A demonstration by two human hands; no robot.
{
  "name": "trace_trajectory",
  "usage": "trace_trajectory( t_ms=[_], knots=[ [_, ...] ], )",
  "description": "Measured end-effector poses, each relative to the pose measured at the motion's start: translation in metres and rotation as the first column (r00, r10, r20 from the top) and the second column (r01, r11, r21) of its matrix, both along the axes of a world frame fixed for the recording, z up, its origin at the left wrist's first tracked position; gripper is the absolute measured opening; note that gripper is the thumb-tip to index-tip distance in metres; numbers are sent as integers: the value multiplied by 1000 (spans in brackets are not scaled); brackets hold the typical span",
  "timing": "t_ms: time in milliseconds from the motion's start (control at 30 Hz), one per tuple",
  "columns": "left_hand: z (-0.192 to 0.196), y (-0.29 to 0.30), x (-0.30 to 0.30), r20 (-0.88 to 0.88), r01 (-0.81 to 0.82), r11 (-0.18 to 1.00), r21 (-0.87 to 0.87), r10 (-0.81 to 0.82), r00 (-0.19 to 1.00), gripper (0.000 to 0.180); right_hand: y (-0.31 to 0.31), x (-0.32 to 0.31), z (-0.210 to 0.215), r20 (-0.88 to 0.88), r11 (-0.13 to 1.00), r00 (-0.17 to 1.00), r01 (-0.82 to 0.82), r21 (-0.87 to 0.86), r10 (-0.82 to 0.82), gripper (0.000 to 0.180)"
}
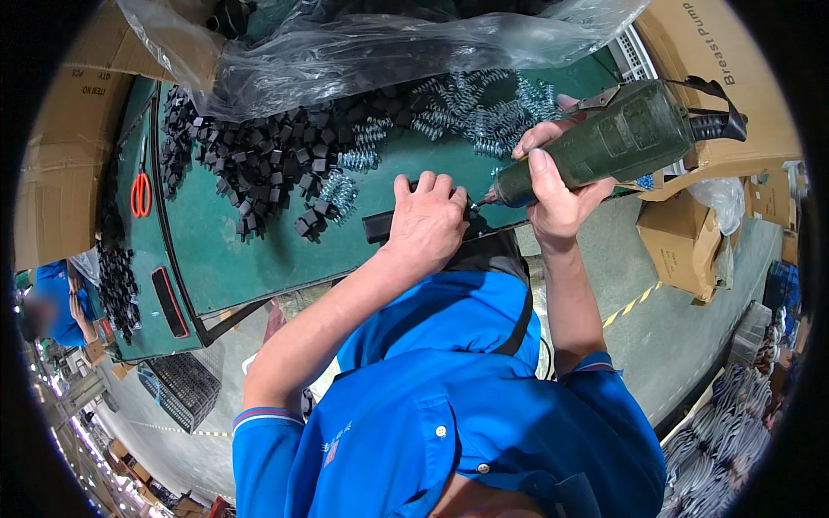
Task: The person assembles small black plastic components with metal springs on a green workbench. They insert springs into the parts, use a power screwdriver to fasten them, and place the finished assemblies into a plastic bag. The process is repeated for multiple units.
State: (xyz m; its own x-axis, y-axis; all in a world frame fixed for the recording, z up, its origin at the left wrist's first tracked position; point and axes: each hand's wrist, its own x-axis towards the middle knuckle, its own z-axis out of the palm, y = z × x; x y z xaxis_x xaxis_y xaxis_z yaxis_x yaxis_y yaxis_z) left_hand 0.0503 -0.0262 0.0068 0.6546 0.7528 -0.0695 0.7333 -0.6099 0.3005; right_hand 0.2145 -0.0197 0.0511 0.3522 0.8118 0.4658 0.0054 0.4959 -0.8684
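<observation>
At the near edge of the green table, my left hand (427, 223) is closed over a black block-like part (377, 228), pressing it to the tabletop; most of the part lies under my fingers. My right hand (560, 194) wraps round a dark green electric screwdriver (604, 142), held sideways. Its tip (489, 198) points left and meets the right end of the black part, beside my left fingertips. Whether a screw sits at the tip is too small to tell. Beyond my hands lie a heap of small black blocks (268, 151) and several metal coil springs (471, 108).
Clear plastic sheeting (389, 60) drapes along the table's far side. Orange-handled scissors (141, 194) and a black, red-edged flat item (169, 302) lie at the left. Cardboard boxes (682, 237) stand right; a dark crate (181, 388) is on the floor. Another person (60, 302) is far left.
</observation>
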Motion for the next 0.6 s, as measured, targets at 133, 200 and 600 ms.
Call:
trace_trajectory(
  t_ms=[133, 200, 600],
  knots=[
    [1, 1, 3, -28, 6, 1000, -9, -6, 1000, 43, 0, -2, -2, 16, 1000, 1000, 10, -20, -10, 53],
    [1, 0, 3, -25, 3, 1000, 1, -3, 1000, 42, 1, -3, -3, 19, 1000, 1000, 16, -27, -15, 55],
    [-5, -2, 3, 18, -11, 996, 91, 10, 1000, 23, -15, -17, -24, -169, 977, 971, -188, -104, 169, 63]
  ],
)
